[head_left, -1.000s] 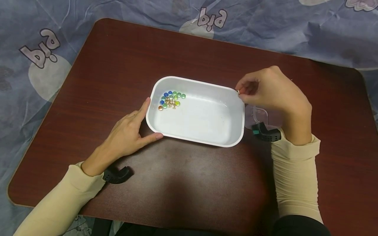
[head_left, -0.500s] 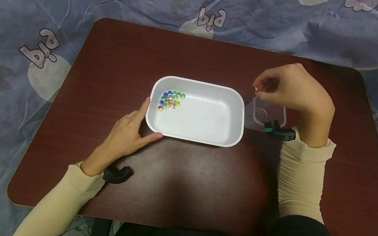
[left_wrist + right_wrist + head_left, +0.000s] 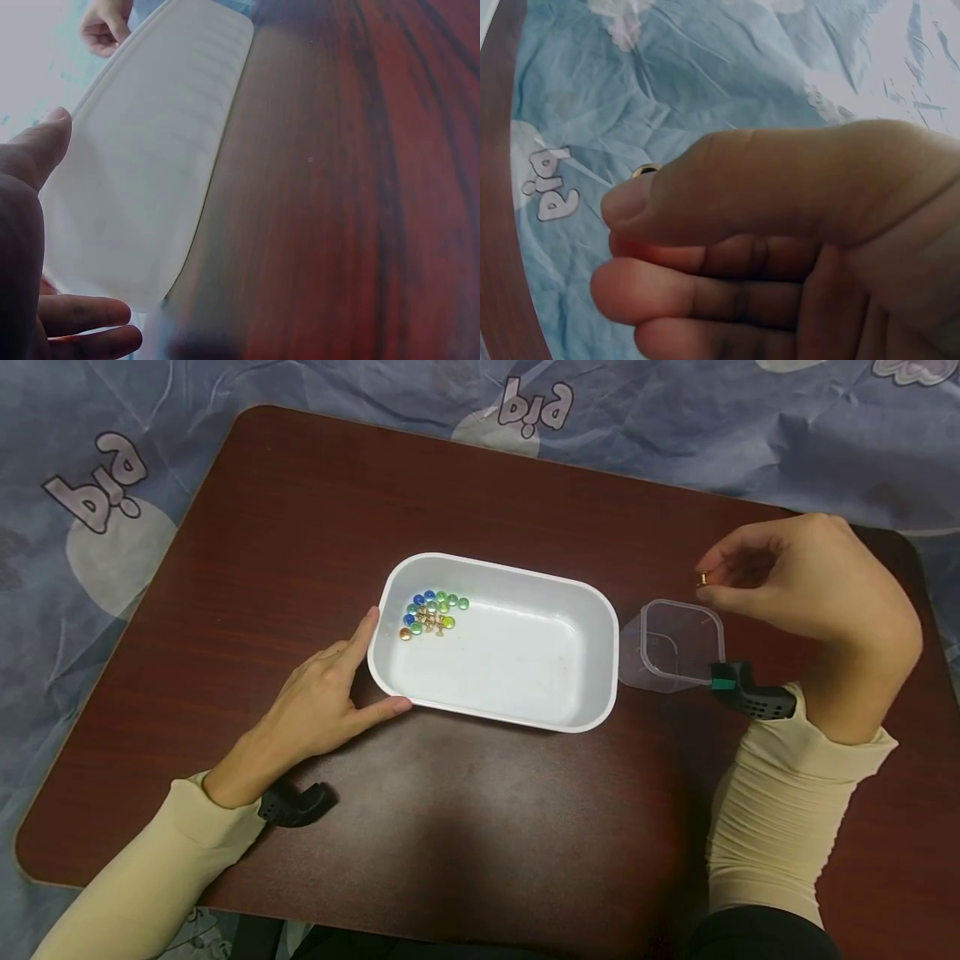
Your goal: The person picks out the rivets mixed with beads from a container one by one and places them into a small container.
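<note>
My right hand (image 3: 813, 578) pinches a small gold spool-shaped piece (image 3: 702, 579) between thumb and fingertips, up and to the right of a clear plastic container (image 3: 682, 681). In the right wrist view the thumb covers most of that piece (image 3: 646, 171). A white tray (image 3: 525, 717) lies mid-table. Against its left end and front rim my left hand (image 3: 318, 697) rests with straight fingers and thumb. Inside the tray's left part are several blue, green, yellow-green and amber glass beads (image 3: 452, 601), around a cluster of small gold pieces (image 3: 429, 622).
The clear container stands close by the tray's right end. Dark wristbands (image 3: 753, 693) sit on both wrists. Beyond the far edge of the brown table (image 3: 480, 827) hangs a blue printed cloth (image 3: 337, 393).
My right hand has moved rightward with the gold piece, from the tray's right rim to past the clear container, which now shows more fully. The left hand and tray stay put.
</note>
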Motion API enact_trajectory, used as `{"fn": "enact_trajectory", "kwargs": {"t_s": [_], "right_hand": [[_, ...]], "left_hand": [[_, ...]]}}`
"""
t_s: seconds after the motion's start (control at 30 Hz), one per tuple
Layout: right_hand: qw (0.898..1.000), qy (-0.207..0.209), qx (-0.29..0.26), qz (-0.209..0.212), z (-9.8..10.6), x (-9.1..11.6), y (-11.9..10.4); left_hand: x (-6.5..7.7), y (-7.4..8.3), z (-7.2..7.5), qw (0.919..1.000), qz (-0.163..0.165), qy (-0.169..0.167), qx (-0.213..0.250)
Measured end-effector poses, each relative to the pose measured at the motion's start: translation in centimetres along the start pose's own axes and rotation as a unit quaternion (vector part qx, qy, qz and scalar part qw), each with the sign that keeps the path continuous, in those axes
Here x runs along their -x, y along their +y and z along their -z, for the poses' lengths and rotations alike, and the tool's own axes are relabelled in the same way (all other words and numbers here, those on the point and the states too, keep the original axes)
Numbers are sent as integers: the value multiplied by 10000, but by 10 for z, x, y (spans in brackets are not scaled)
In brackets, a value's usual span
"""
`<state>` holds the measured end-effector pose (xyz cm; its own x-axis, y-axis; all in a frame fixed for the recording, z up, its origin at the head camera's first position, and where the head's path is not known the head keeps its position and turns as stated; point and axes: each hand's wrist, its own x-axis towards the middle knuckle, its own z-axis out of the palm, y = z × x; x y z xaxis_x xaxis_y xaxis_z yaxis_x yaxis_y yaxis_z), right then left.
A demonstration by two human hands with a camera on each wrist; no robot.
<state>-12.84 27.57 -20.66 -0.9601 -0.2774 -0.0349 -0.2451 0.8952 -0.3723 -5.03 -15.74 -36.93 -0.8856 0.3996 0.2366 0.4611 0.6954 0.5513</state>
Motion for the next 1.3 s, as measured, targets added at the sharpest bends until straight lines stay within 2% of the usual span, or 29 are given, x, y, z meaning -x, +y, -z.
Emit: {"fn": "enact_trajectory", "kwargs": {"t_s": [0.17,0.73,1.3], "right_hand": [[9993,120,-258,-225,7,6,6],[9986,-78,-160,-494,13,12,18],[9982,-106,-365,-460,13,14,22]], "left_hand": [[0,0,1,10000,-36,30,12],[-1,0,0,9999,-88,83,3],[0,0,1,10000,3,-18,26]]}}
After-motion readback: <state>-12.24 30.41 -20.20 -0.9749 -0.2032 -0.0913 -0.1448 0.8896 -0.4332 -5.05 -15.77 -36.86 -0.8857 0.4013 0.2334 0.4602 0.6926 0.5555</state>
